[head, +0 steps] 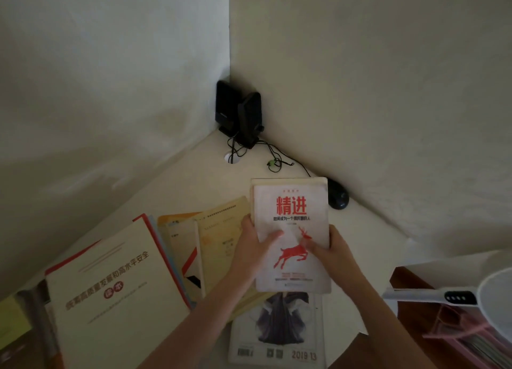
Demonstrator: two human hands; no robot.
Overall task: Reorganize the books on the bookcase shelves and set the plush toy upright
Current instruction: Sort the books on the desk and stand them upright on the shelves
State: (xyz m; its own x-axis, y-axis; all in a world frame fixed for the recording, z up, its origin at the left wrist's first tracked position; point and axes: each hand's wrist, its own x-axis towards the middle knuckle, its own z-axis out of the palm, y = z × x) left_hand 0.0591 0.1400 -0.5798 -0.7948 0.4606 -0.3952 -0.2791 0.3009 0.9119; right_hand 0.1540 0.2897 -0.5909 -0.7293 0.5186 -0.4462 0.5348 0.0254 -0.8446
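Observation:
A white book with red characters and a red deer (291,202) is held over the white surface, with another book's edge showing behind it. My left hand (255,241) grips its left edge, thumb on the cover. My right hand (329,246) grips its right edge, thumb across the deer. Below it lies a magazine marked 2019 13 (277,338). To the left lie a cream book with a red spine (110,285) and yellow and orange booklets (216,230). No plush toy is in view.
Two black speakers (238,113) with trailing cables stand in the wall corner, by a cable hole (231,157). A black mouse (338,194) sits right of the book. At the right edge are a white fan-like device (457,296) and a pink rack (465,332) on wood.

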